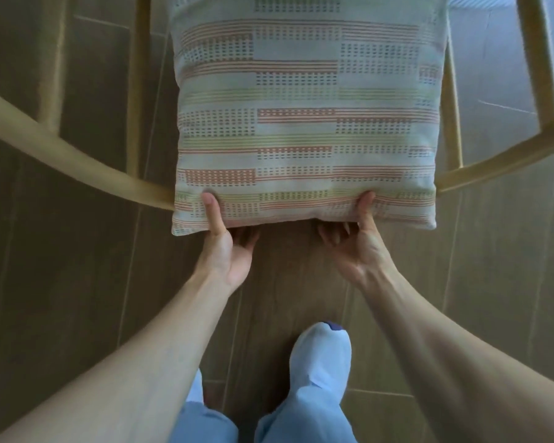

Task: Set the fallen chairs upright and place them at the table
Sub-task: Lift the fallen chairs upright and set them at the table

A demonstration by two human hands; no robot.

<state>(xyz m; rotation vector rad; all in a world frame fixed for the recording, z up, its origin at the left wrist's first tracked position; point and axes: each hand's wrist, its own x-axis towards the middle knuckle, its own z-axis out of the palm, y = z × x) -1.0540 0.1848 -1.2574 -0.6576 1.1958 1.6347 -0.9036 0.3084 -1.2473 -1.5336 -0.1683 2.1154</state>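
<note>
A wooden chair with a curved top rail point(61, 151) and thin spindles stands right below me, seen from behind and above. A pale cushion point(304, 116) with red, green and dotted stripes covers the rail's middle and hangs down the backrest. My left hand point(227, 244) grips the cushion's near edge, thumb on top and fingers curled under it. My right hand point(355, 241) grips the same edge further right in the same way. Whether the fingers also hold the rail under the cushion is hidden. No table is in view.
Dark wood-look floor tiles point(77, 282) lie all around. My foot point(320, 356) in a light cover with a dark toe stands just behind the chair, with light blue trouser legs below. The rail's right end point(506, 155) reaches the frame edge.
</note>
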